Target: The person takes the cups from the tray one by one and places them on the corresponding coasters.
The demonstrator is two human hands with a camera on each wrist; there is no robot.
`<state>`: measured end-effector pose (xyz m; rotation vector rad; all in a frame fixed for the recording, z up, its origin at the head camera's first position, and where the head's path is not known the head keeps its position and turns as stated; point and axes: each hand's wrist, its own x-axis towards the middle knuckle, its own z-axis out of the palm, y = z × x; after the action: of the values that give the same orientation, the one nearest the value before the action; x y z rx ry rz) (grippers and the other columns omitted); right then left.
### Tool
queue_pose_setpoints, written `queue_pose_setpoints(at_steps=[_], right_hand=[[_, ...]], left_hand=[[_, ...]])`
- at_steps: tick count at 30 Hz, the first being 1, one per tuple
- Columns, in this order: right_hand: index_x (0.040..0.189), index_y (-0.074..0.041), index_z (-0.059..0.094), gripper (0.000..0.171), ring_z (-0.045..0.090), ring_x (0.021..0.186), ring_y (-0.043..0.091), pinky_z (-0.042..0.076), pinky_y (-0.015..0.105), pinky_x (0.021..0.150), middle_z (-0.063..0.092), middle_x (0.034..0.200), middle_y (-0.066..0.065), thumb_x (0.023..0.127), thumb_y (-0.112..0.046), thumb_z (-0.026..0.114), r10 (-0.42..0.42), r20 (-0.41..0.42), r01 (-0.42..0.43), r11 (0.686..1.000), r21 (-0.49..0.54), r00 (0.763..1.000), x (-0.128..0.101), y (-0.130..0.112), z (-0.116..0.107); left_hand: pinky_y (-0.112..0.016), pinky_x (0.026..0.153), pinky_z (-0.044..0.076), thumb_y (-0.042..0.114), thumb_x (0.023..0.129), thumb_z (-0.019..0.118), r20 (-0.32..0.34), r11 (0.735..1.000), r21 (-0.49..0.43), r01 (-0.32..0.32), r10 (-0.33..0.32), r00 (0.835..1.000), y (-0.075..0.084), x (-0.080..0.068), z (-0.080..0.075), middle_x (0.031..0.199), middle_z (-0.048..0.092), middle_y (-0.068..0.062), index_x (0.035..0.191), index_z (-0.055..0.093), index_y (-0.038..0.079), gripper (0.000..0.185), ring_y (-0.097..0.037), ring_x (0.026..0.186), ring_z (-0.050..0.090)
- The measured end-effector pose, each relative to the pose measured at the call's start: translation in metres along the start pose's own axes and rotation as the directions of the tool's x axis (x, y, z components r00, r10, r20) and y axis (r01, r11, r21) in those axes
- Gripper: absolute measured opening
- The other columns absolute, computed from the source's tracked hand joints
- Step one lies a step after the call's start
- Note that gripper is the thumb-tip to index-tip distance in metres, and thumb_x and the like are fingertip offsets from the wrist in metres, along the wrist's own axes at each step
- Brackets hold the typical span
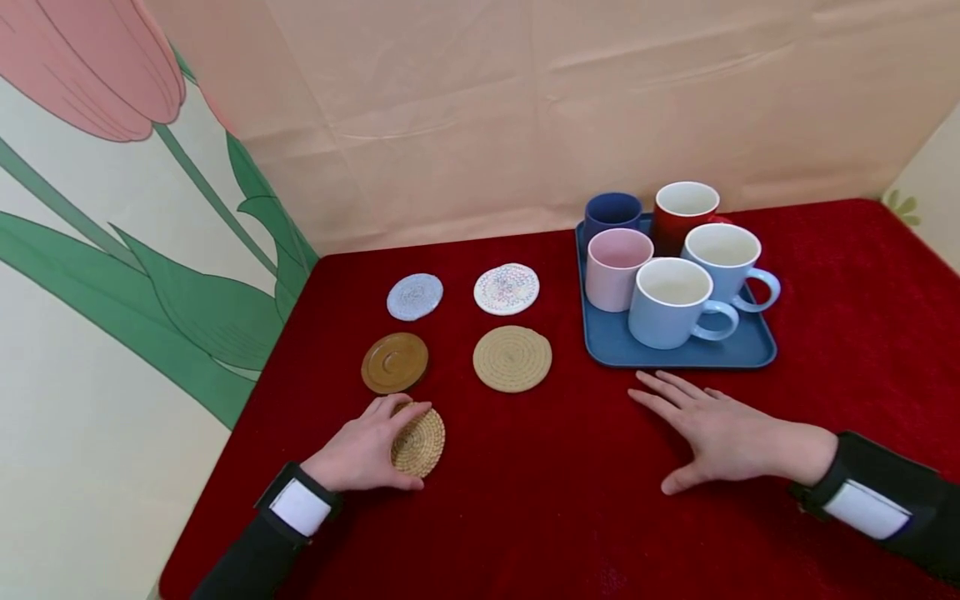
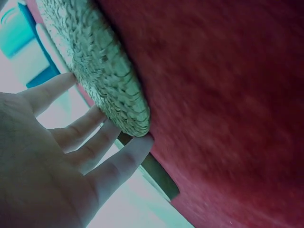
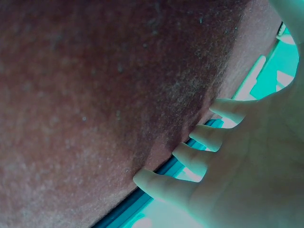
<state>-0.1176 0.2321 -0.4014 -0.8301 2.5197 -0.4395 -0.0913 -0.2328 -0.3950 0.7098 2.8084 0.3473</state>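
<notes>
My left hand (image 1: 367,450) spans a round woven straw coaster (image 1: 418,442), its thumb at the near edge and its fingers at the far edge. In the left wrist view, fingertips meet the rim of this coaster (image 2: 102,66), close over the red cloth; the thumb is out of sight there. My right hand (image 1: 723,437) holds nothing. Its fingers are spread over the cloth, with the fingertips close in front of a blue tray (image 1: 611,350). A brown saucer-like coaster (image 1: 394,363) lies just beyond the left hand.
On the tray stand a dark blue mug (image 1: 611,212), a red mug (image 1: 678,229), a pink mug (image 1: 611,279) and two light blue mugs, one at the front (image 1: 663,312). Left of it lie a tan coaster (image 1: 512,358), a speckled white coaster (image 1: 506,289) and a pale blue coaster (image 1: 415,297).
</notes>
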Motion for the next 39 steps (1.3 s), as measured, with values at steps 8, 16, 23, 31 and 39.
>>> queue_pose_setpoints(at_steps=[8,16,23,31,39], right_hand=[[0.151,-0.011,0.031,0.110,0.014,0.140,0.046,0.025,0.073,0.097,0.018,0.158,0.018,0.067,-0.068,0.073,0.001,-0.001,-0.001,1.000,0.005,1.000,0.000,0.001,0.000],[0.151,-0.012,0.031,0.110,0.015,0.139,0.046,0.025,0.073,0.097,0.018,0.158,0.018,0.067,-0.069,0.073,-0.003,-0.009,0.004,1.000,0.002,1.000,-0.001,0.001,0.001],[0.151,-0.012,0.031,0.110,0.015,0.139,0.046,0.025,0.073,0.097,0.018,0.158,0.018,0.067,-0.069,0.073,-0.005,-0.009,0.005,1.000,0.006,1.000,-0.001,0.001,0.001],[0.152,-0.013,0.030,0.110,0.015,0.139,0.045,0.025,0.073,0.097,0.018,0.158,0.017,0.067,-0.069,0.072,-0.009,-0.012,0.009,1.000,0.004,1.000,-0.001,0.001,0.001],[0.152,-0.012,0.030,0.110,0.014,0.139,0.045,0.025,0.073,0.097,0.017,0.158,0.017,0.068,-0.070,0.071,-0.010,-0.015,0.011,1.000,0.005,1.000,-0.001,0.001,0.002]], left_hand=[[-0.038,0.076,0.051,0.043,0.063,0.089,0.047,0.998,-0.033,0.062,-0.060,0.997,-0.007,-0.006,-0.007,0.133,0.043,-0.011,0.145,0.045,0.019,0.096,-0.025,0.114,0.044],[-0.041,0.078,0.050,0.039,0.062,0.091,0.066,0.994,-0.057,0.090,-0.087,0.994,-0.014,-0.008,-0.011,0.130,0.043,-0.011,0.144,0.045,0.017,0.096,-0.026,0.115,0.043],[-0.040,0.080,0.049,0.032,0.062,0.092,0.083,0.990,-0.094,0.102,-0.094,0.992,-0.018,-0.011,-0.014,0.131,0.042,-0.011,0.143,0.044,0.015,0.095,-0.026,0.115,0.043],[-0.041,0.079,0.049,0.029,0.060,0.093,0.082,0.989,-0.110,0.096,-0.087,0.993,-0.021,-0.013,-0.016,0.132,0.041,-0.014,0.141,0.045,0.013,0.095,-0.028,0.114,0.045],[-0.040,0.079,0.049,0.028,0.060,0.093,0.092,0.990,-0.105,0.099,-0.089,0.992,-0.020,-0.014,-0.016,0.130,0.041,-0.013,0.141,0.045,0.013,0.095,-0.027,0.112,0.045]])
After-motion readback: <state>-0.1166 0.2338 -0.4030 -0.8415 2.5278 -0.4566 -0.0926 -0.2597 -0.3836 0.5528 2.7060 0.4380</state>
